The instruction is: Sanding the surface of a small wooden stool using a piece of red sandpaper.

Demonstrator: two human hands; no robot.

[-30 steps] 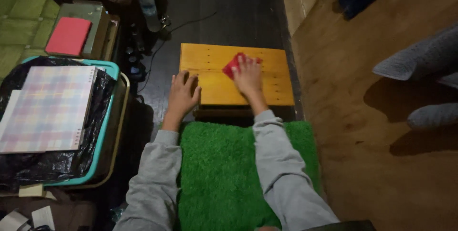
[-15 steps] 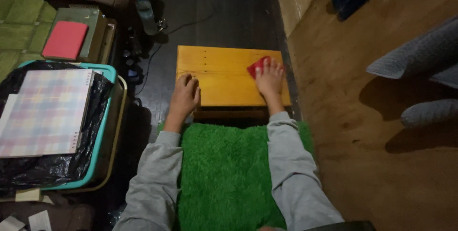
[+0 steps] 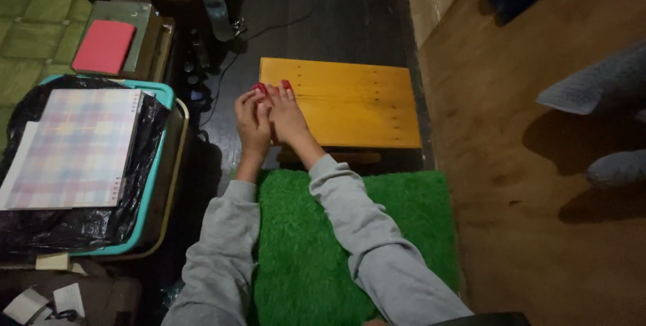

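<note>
Head view, only one I've got: both hands sit at the left end of the low yellow wooden surface (image 3: 350, 100). My left hand (image 3: 252, 123) is at the surface's left edge, fingers (image 3: 246, 100) extended and close together, flat, not visibly gripping anything. My right hand (image 3: 288, 116) lies just beside it, touching or nearly so, palm down on the wood, fingers (image 3: 285, 92) straight and together. A red cloth (image 3: 261, 87) is under the right hand; only small red bits show past the fingertips at the surface's near-left part, so I can't tell if the fingers pinch it or just press on it. Grey sleeves (image 3: 350, 218) cross a green shaggy mat (image 3: 316, 259) directly below the surface. Left of the hands: a teal-rimmed bin (image 3: 156, 164) lined with a black bag, a checked notebook (image 3: 77, 148) lying on top. Further up left, a red book (image 3: 104, 47) on a stack, a plastic bottle (image 3: 217, 6) near it. Brown floor (image 3: 511, 185) to the right, grey-socked feet (image 3: 616, 164) of another person at the right edge.
</note>
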